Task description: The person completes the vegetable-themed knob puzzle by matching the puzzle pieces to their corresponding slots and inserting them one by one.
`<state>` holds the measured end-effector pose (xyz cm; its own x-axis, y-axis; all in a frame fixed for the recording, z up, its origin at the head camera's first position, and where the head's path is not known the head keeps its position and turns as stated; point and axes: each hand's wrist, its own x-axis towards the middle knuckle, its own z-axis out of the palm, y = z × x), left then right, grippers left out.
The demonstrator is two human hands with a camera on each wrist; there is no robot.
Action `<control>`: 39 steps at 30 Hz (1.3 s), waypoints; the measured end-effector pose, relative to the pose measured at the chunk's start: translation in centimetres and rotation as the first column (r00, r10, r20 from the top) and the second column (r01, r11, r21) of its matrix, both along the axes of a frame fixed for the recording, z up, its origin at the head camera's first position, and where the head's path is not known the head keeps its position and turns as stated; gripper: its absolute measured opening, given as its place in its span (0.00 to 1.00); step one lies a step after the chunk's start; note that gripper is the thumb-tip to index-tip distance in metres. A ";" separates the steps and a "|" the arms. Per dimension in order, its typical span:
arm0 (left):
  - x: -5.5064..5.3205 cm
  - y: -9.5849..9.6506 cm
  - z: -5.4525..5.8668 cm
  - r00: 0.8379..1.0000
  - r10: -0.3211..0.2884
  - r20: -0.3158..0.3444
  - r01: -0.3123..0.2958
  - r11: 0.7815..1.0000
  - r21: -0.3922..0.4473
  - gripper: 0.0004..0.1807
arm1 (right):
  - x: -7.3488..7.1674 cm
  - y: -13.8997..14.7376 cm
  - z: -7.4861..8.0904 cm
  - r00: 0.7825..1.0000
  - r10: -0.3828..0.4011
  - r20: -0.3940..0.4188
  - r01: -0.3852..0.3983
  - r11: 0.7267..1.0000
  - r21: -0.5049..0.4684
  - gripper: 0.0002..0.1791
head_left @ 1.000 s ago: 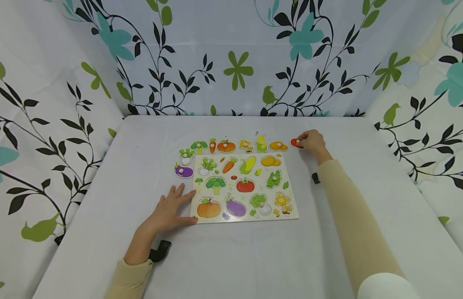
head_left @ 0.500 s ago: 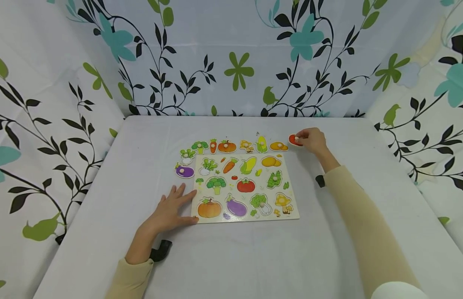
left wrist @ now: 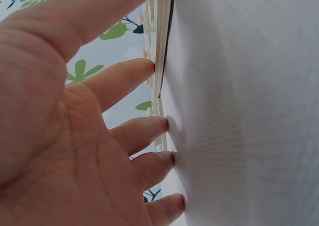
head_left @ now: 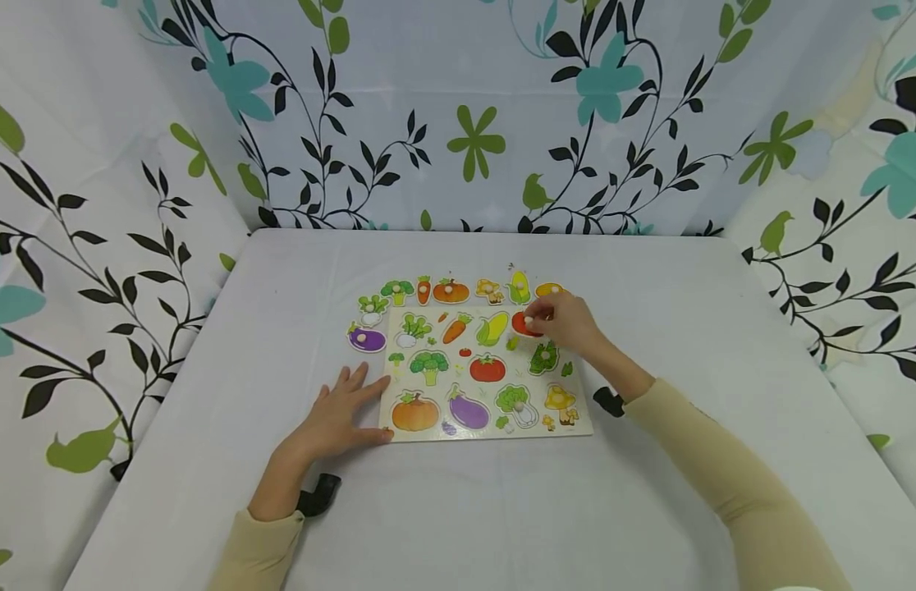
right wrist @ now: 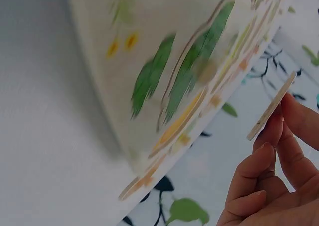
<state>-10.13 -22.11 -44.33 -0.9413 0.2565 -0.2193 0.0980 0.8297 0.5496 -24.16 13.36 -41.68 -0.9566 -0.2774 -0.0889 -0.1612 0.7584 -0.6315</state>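
My right hand (head_left: 572, 324) pinches a thin wooden tomato puzzle piece (head_left: 523, 326) between thumb and fingers. The piece is above the upper right of the vegetable puzzle board (head_left: 583, 423), overlapping the printed potato slot in the head view. In the right wrist view the tomato piece (right wrist: 271, 106) is tilted edge-on, clear of the board. A knobbed green vegetable piece (head_left: 543, 358) sits in the board just below that hand. Spread along the board's left edge, my left hand (head_left: 336, 419) has thumb and index fingertip touching it, its other fingertips on the cloth.
Knobbed pieces line the board's far side: broccoli (head_left: 396, 290), carrot (head_left: 423, 289), pumpkin (head_left: 451, 290), mushroom (head_left: 490, 290), corn (head_left: 519, 287) and a partly covered potato (head_left: 550, 289). A turnip (head_left: 372, 309) and an eggplant (head_left: 366, 340) lie left. Printed curtains (head_left: 473, 139) surround the table.
My right hand has lifted the tomato piece from beyond the board's upper right corner and carried it left and nearer, over the board. The left hand has stayed in place.
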 end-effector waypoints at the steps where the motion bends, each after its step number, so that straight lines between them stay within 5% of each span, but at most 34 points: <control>1: 0.0 0.0 0.0 1.000 0.002 0.002 -0.002 1.000 0.001 0.47 | 0.6 -0.7 -0.1 1.000 0.031 0.004 -0.031 0.999 0.012 0.09; 11: 0.0 0.0 -0.3 1.000 0.006 0.000 -0.006 1.000 0.004 0.47 | 3.4 -5.1 -1.7 0.986 0.169 0.013 -0.169 0.976 0.138 0.08; 20: 0.1 0.0 -0.5 1.000 0.007 0.004 -0.007 1.000 0.007 0.47 | 3.5 -6.4 -2.5 0.983 0.161 0.084 -0.173 0.971 0.165 0.05; 27: -0.1 0.0 -0.3 1.000 0.006 0.006 -0.006 1.000 0.003 0.48 | 3.6 -6.7 -2.2 0.978 0.203 0.040 -0.207 0.956 0.210 0.04; 39: -0.1 0.1 -0.5 1.000 0.012 0.001 -0.012 1.000 -0.011 0.47 | 3.8 -5.8 -2.0 0.974 0.213 0.075 -0.224 0.954 0.201 0.07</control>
<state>-10.22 -22.02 -44.88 -0.9442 0.2426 -0.2229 0.0875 0.8369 0.5403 -20.37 7.58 -43.66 -0.8671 -0.4498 -0.2140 -0.3093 0.8230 -0.4764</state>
